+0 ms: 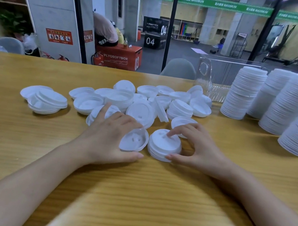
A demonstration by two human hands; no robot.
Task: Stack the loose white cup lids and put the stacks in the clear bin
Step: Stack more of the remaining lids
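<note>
Left hand (109, 138): partly closed, grasping a single lid (134, 140). The fingers lie over its upper rim and the thumb runs under its lower rim. The lid is tilted up on edge with its hollow side facing 3 o'clock and towards the viewer; its lower rim is close to the table (133, 196), and contact cannot be confirmed.

Right hand (199, 149): fingers curved and spread, grasping a short stack (164, 146) of lids. The index fingertip rests on the top lid and the thumb presses the near side at 6 o'clock. The stack sits flat on the table, axis upright, tops up, just beside the held lid at its 3 o'clock.

Loose lids (142, 102): a scattered heap at 12 o'clock from the hands, lying at mixed angles, with a smaller cluster at 10 o'clock.

Tall stacks (243, 93): four columns standing on the table at 2 o'clock, well apart from the hands.

Clear bin (209, 73): at 1 o'clock, on the far edge of the table, partly hidden behind the tall stacks. Its contents cannot be determined.
</note>
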